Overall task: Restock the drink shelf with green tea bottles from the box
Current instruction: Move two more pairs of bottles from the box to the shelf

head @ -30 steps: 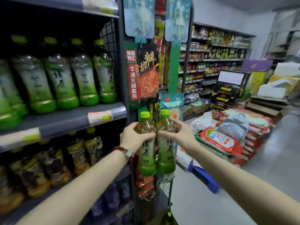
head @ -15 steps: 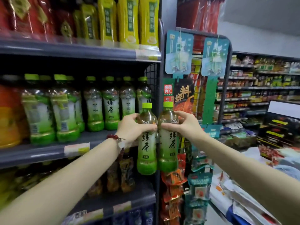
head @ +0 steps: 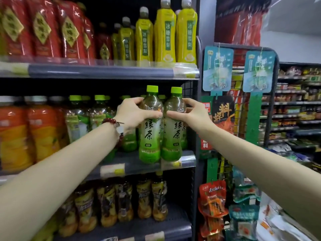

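A shop's drink shelving (head: pixel 111 72) fills the view, red and yellow bottles on the top tier, orange juice bottles (head: pixel 26 134) and green tea below, darker drinks on the bottom row. At the right end of the middle shelf (head: pixel 139 165), a person holds two green tea bottles side by side at its front edge: the left hand (head: pixel 133 113) is wrapped around the shoulder of the left bottle (head: pixel 150 126), the right hand (head: pixel 194 113) pinches the right bottle (head: pixel 172 126) the same way. Neither appears set down yet, though whether their bases touch the shelf is hard to tell. Shelved green tea (head: pixel 83 119) already stands behind, so restocking looks partly done. The supply box is out of view, leaving the remaining count unknown.
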Motion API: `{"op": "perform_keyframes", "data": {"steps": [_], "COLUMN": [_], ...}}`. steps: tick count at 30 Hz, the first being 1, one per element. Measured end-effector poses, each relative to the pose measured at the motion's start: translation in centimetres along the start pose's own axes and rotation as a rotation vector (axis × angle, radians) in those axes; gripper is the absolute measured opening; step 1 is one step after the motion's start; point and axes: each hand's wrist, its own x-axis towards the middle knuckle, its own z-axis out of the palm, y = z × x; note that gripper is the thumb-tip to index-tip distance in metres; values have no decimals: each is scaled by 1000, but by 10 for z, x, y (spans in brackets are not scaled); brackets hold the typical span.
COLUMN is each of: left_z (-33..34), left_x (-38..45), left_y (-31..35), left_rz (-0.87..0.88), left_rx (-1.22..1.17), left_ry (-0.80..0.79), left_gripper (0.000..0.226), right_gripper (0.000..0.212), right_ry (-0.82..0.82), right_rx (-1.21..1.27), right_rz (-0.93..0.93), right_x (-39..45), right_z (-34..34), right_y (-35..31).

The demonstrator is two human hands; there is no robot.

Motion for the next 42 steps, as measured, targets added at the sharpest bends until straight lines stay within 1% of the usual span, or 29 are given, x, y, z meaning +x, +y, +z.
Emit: {"op": "perform_keyframes", "data": {"steps": [2, 6, 9, 12, 14, 18, 20, 24, 27, 29, 31, 32, 35, 38, 42], "left_z": [-6, -12, -13, -13, -14, -16, -15, -1, 14, 21, 26, 27, 26, 22, 19], "left_x": [4, 8, 6, 5, 7, 13, 19, 24, 19, 12, 4, 1, 2, 5, 6], "left_y": [-1, -18, -35, -50, -60, -74, -77, -80, -92, -107, -122, -128, -131, -128, -129], "left_rz": [73, 142, 177, 195, 178, 109, 77, 49, 20, -57, -166, -191, -201, -206, -209], "left_rx": [54, 53, 3, -16, -32, -71, -85, -7, 37, 40, 86, 116, 169, 225, 249], "left_ry": [76, 161, 182, 197, 196, 201, 203, 223, 266, 236, 167, 145, 127, 114, 112], "left_gripper": [107, 97, 91, 88, 85, 89, 88, 82, 86, 83, 76, 73, 74, 74, 62], "right_gripper": [73, 75, 76, 77, 77, 82, 85, 89, 91, 90, 89, 89, 85, 86, 84], "right_ry": [34, 98, 130, 126, 115, 111, 93, 65, 50, -8, -62, -73, -81, -73, -39], "right_rx": [37, 53, 59, 81, 82, 40, 22, 13, -9, -45, -66, -67, -101, -134, -144], "right_rz": [-35, -79, -89, -86, -79, -57, -12, 86, 130, 157, 185, 193, 186, 191, 196], "right_x": [5, 7, 6, 7, 9, 18, 26, 34, 30, 22, 11, 6, 0, 3, 2], "right_z": [10, 36, 53, 68, 76, 88, 92, 99, 104, 109, 114, 115, 116, 118, 124], "right_y": [-2, -1, 6, 14, 20, 25, 26, 33, 42, 50, 61, 65, 70, 67, 64]}}
